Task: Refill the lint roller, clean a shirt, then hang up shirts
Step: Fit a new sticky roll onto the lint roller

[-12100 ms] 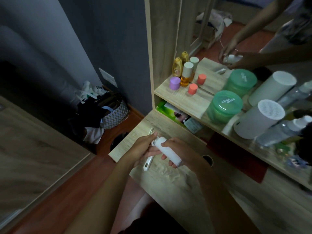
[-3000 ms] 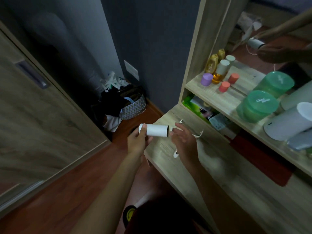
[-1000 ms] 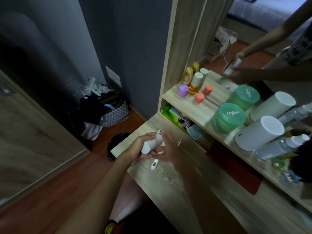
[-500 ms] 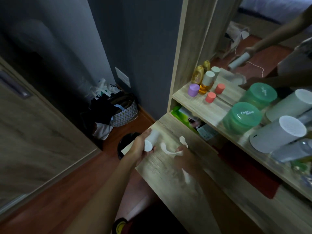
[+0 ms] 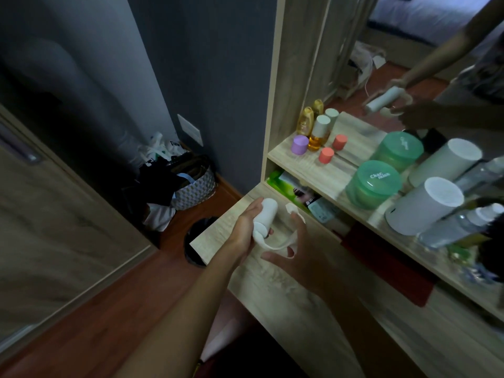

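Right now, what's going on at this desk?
A person is refilling a lint roller over the wooden desk. The left hand grips the white refill roll. The right hand holds the white roller handle, with its curved frame meeting the roll's lower end. It isn't clear whether the roll is seated on it yet.

The roll (image 5: pixel 266 214) in my left hand (image 5: pixel 245 230) looks like matt white paper; the handle (image 5: pixel 278 245) in my right hand (image 5: pixel 300 257) is smooth white plastic. Under them the desk (image 5: pixel 286 304) shows pale matt wood grain. Above the desk, the green tub (image 5: pixel 373 184) is translucent, glossy plastic.
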A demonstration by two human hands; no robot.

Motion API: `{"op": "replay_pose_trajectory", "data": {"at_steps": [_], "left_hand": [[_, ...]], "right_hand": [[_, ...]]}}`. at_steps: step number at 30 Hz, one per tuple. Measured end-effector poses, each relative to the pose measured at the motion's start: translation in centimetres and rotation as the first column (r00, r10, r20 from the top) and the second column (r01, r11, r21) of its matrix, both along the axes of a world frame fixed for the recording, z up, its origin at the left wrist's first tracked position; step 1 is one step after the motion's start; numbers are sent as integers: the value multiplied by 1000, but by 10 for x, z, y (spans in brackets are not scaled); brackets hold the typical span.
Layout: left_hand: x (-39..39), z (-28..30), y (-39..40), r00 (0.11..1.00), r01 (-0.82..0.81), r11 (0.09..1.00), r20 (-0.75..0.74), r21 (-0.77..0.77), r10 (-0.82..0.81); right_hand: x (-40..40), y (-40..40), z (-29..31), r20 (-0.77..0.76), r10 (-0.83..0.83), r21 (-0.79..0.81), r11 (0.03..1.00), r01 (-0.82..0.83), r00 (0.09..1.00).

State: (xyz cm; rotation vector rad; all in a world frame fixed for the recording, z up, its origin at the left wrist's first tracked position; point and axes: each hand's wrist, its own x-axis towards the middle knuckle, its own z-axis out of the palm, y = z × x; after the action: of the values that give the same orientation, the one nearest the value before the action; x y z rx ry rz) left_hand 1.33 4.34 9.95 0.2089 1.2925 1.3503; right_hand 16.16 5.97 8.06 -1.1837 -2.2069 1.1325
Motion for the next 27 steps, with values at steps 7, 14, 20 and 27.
{"op": "replay_pose_trajectory", "data": {"at_steps": [7, 14, 20, 27], "left_hand": [[7, 5, -9, 983, -12, 999, 182, 50, 3], [12, 9, -13, 979, 24, 993, 200, 119, -47], [16, 7, -12, 979, 16, 994, 201, 111, -38], [16, 10, -8, 989, -19, 990, 145, 140, -2]], "right_hand": [[-4, -1, 2, 42, -114, 108, 988, 109, 993], [0, -9, 19, 57, -150, 133, 981, 141, 987], [-4, -10, 17, 113, -244, 107, 967, 232, 963], [-6, 0, 21, 18, -206, -25, 978, 206, 978]]}}
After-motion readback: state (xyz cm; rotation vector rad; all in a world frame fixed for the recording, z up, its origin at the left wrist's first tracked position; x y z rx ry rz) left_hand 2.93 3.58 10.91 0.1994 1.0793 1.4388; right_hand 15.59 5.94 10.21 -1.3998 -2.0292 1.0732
